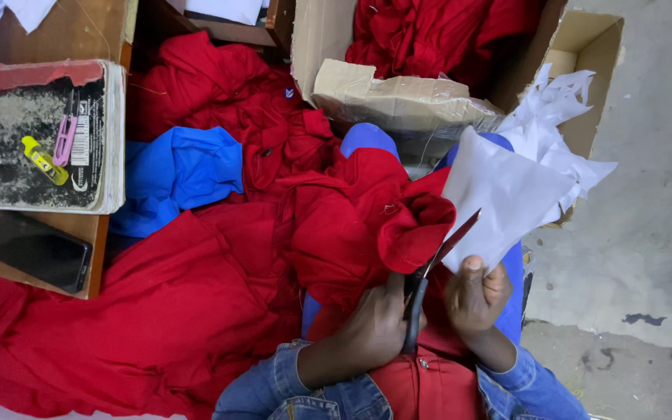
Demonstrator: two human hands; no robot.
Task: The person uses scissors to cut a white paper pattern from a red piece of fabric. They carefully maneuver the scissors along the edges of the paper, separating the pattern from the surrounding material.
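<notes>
My left hand [375, 323] grips the dark handles of a pair of scissors [429, 272]. The blades point up and to the right and meet the lower edge of a white sheet [507, 190]. My right hand [476, 294] pinches that sheet at its bottom corner, thumb on top. A red garment [351, 218] lies bunched over my lap, just left of the blades. Both forearms are in blue denim sleeves.
Red cloth [157, 311] spreads over the left, with a blue garment [180, 171] on it. A worn book [9, 132] with pink and yellow clips and a dark phone [40, 250] lie on a wooden table. A cardboard box [585, 47] holds red garments and white scraps [554, 109].
</notes>
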